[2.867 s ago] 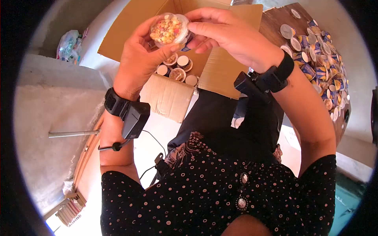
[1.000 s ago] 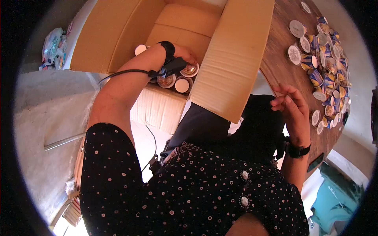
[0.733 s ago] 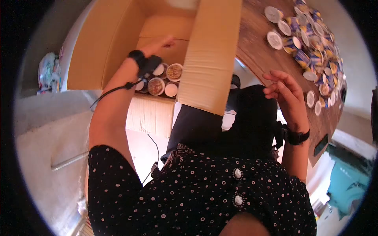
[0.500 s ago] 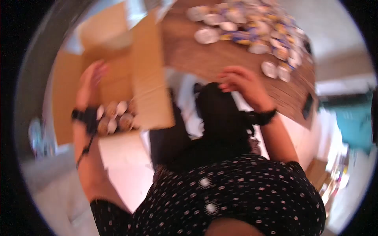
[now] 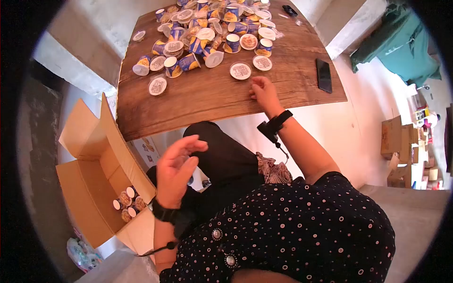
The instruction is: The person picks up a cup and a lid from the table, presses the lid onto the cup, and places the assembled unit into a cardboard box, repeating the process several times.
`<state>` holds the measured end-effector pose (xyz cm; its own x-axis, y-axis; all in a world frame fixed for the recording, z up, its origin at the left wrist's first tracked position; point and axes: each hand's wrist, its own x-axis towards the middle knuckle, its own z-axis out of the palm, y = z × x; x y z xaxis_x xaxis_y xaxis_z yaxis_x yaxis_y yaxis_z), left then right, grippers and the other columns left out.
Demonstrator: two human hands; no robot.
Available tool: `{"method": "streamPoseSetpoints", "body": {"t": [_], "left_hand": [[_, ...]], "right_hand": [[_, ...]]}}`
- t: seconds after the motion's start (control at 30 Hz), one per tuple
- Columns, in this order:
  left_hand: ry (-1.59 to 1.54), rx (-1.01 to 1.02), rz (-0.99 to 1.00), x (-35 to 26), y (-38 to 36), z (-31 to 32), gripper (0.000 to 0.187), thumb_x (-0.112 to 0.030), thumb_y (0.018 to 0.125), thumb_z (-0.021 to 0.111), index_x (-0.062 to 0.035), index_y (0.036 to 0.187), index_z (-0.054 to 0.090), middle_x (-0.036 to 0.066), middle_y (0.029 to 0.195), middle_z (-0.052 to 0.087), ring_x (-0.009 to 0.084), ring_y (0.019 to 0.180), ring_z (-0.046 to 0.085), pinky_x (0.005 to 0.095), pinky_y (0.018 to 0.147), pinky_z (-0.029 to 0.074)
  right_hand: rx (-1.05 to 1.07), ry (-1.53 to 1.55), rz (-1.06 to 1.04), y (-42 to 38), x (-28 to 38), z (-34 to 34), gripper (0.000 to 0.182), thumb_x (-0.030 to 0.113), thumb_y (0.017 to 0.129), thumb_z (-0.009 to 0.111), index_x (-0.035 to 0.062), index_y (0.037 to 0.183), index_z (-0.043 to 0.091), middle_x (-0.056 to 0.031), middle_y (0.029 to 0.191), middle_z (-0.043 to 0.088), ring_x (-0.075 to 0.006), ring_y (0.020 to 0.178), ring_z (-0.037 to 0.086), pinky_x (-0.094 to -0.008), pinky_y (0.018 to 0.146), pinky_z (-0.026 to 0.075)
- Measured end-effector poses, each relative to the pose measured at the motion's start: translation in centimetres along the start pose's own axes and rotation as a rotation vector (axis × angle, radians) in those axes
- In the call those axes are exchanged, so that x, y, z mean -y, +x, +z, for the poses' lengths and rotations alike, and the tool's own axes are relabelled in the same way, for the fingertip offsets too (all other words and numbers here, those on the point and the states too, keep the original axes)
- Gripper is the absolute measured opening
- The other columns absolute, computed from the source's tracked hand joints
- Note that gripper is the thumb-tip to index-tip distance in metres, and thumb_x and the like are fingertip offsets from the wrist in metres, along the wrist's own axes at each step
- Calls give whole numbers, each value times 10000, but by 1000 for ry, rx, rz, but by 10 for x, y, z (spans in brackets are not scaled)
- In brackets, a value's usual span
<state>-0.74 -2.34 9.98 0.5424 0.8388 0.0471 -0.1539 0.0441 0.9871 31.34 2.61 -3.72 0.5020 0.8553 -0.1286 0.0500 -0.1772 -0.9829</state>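
Two lidded tubs [image 5: 240,71] — near right hand [image 5: 266,96], well off left hand [image 5: 174,170].

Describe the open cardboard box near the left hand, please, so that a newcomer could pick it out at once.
Find the brown wooden table and follow it to its near left corner. Beside that corner, to the left of the left hand, is the open cardboard box. Unlike the cartons far right, it shows a cluster of cups inside.

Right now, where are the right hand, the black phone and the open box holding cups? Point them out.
Right hand [image 5: 267,95]: head view, middle of the hand.
Black phone [image 5: 324,75]: head view, middle of its face.
Open box [image 5: 85,200]: head view, on a spread flap.
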Motion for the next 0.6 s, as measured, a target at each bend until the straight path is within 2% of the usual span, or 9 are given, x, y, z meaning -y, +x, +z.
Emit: {"method": "streamPoseSetpoints", "body": {"t": [0.1, 0.17, 0.2, 0.27, 0.4, 0.47, 0.5, 0.57, 0.6], "left_hand": [[-56, 56, -169, 41, 8, 7, 333, -8, 849, 553, 5, 1181, 530, 115, 1054, 614, 181, 1000, 579, 308, 907, 439], [-28, 59, -171, 57, 13, 10, 308, -32, 860, 564, 3, 1166, 539, 108, 1053, 617, 172, 975, 588, 298, 890, 448], [-31, 20, -210, 63, 15, 11, 301, -63, 862, 562, 3, 1155, 546, 116, 1045, 620, 182, 952, 597, 294, 866, 452], [9, -57, -268, 63, 19, 12, 273, -100, 877, 543, -1, 1131, 555, 121, 1027, 622, 186, 897, 615, 281, 789, 472], [-59, -106, -302, 74, 25, 2, 260, -102, 890, 520, -2, 1129, 543, 117, 1012, 616, 183, 864, 621, 273, 721, 490], [-58, -104, -311, 78, 25, -1, 263, -99, 890, 519, -2, 1134, 540, 117, 1019, 615, 186, 869, 623, 275, 726, 491], [-58, -99, -316, 79, 24, -2, 266, -96, 890, 517, -3, 1138, 537, 118, 1025, 613, 189, 875, 624, 277, 730, 493], [-58, -102, -326, 80, 24, -3, 266, -95, 892, 513, -4, 1140, 535, 119, 1033, 612, 192, 881, 625, 277, 734, 495], [-53, -96, -331, 80, 24, -4, 266, -95, 893, 509, -5, 1142, 532, 120, 1040, 611, 196, 887, 626, 278, 737, 498]], "right_hand": [[-99, 5, -108, 15, -12, -18, 250, 83, 865, 543, -23, 1091, 531, -126, 936, 618, -179, 721, 620, -294, 607, 510], [-162, -194, -281, 27, -22, -20, 234, 81, 844, 564, -11, 1060, 558, -153, 952, 622, -233, 776, 626, -334, 667, 505], [-158, -181, -287, 26, -16, -17, 234, 81, 844, 564, -11, 1060, 558, -153, 952, 622, -233, 776, 626, -334, 667, 505], [-181, -318, -426, 16, 7, -7, 220, 76, 819, 581, 1, 1025, 575, -175, 954, 614, -297, 824, 615, -367, 719, 494], [-59, -377, -541, 28, 29, 21, 205, 78, 805, 593, 17, 1000, 586, -176, 953, 601, -327, 824, 604, -365, 722, 494], [-48, -385, -700, 42, 42, 35, 216, 68, 796, 593, 31, 1008, 584, -165, 958, 592, -337, 868, 582, -385, 756, 481], [-38, -386, -697, 52, 45, 40, 216, 68, 796, 593, 31, 1008, 584, -165, 958, 592, -337, 868, 582, -385, 756, 481], [-94, -579, -932, 73, 53, 51, 248, 67, 800, 586, 47, 1047, 572, -153, 965, 589, -337, 916, 560, -410, 784, 466], [-58, -649, -854, 81, 56, 57, 259, 87, 801, 585, 49, 1056, 556, -159, 959, 594, -340, 952, 545, -434, 811, 452]]}}
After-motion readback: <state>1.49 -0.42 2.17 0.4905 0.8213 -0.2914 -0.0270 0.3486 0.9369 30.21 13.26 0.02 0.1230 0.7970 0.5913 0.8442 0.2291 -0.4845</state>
